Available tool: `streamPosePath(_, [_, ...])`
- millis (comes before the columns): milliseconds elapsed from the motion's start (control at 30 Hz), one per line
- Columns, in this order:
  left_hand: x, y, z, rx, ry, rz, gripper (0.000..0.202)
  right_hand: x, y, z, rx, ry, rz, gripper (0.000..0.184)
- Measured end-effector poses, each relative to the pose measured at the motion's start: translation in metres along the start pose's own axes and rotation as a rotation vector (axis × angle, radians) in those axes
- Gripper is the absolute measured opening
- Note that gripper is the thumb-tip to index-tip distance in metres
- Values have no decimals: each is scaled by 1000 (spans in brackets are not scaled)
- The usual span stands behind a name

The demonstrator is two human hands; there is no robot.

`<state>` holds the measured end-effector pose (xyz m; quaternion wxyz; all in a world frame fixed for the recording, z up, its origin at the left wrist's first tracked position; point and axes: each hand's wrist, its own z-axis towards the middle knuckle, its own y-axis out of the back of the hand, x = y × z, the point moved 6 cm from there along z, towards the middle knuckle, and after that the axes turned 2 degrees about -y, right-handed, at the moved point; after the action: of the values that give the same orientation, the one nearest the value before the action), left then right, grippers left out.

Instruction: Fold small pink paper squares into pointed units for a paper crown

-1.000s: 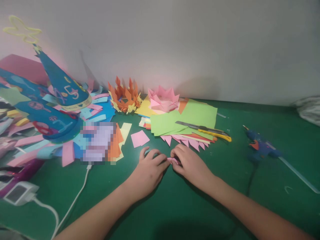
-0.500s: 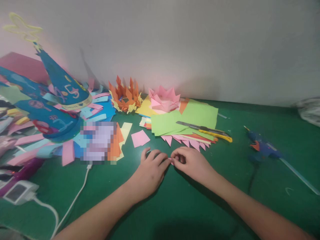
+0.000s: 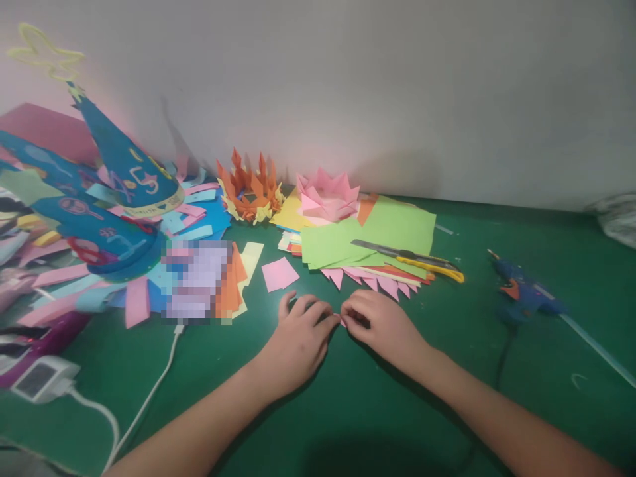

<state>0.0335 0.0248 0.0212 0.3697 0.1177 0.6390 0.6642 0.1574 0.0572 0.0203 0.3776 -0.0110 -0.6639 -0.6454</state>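
My left hand (image 3: 298, 338) and my right hand (image 3: 385, 326) rest on the green table (image 3: 348, 411), fingertips meeting over a small folded pink paper piece (image 3: 342, 321). Both hands pinch it, and most of it is hidden under the fingers. A loose pink paper square (image 3: 279, 273) lies just beyond my left hand. Several pink folded triangles (image 3: 372, 281) stick out from under a stack of green paper sheets (image 3: 368, 238) beyond my right hand.
A yellow utility knife (image 3: 412, 260) lies on the green sheets. A pink paper crown (image 3: 326, 195) and an orange paper crown (image 3: 248, 189) stand by the wall. A blue glue gun (image 3: 521, 291) lies right. Blue party hats (image 3: 119, 179), paper strips and a white charger (image 3: 42, 379) crowd the left.
My right hand's fingers have drawn in a little over the pink piece, hiding more of it. Both hands stay in nearly the same spot.
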Motion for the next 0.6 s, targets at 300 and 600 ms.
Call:
streamPosePath(300, [-1, 2, 1, -46, 26, 57, 27, 0, 1, -3, 25, 81, -17, 14])
streamPosePath(600, [-2, 3, 0, -48, 28, 81, 27, -2, 3, -2, 31, 75, -27, 16])
